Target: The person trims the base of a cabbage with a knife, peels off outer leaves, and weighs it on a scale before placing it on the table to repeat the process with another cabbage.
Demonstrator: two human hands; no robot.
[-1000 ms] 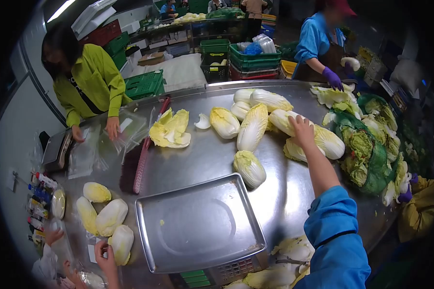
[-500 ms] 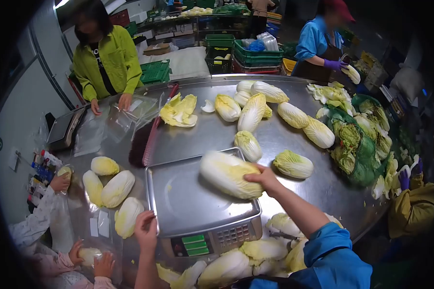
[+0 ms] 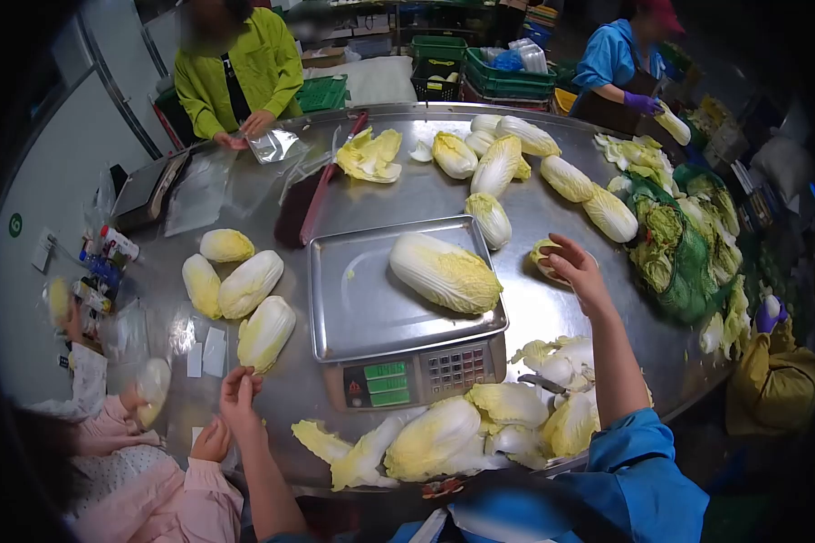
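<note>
A napa cabbage (image 3: 445, 273) lies on the metal tray (image 3: 349, 312) of a scale, whose green display (image 3: 388, 384) is lit. To the right of the tray, my right hand (image 3: 572, 268) is over a smaller cabbage (image 3: 545, 259) and partly covers it; its fingers are apart and curved, and contact is unclear. My left hand (image 3: 241, 395) is left of the scale, with thumb and fingers pressed together, just below a cabbage (image 3: 267, 334). Whether anything is between those fingertips is too small to tell.
Several cabbages (image 3: 498, 165) lie at the back, beside a red brush (image 3: 312, 204). A green net (image 3: 684, 262) of cabbages is at right. Loose leaves and cabbages (image 3: 435, 438) lie in front of the scale. Co-workers stand across the table and at lower left.
The cabbage that was in my right hand now rests on the tray. My right hand has let go and moved right to the smaller cabbage. The view has shifted.
</note>
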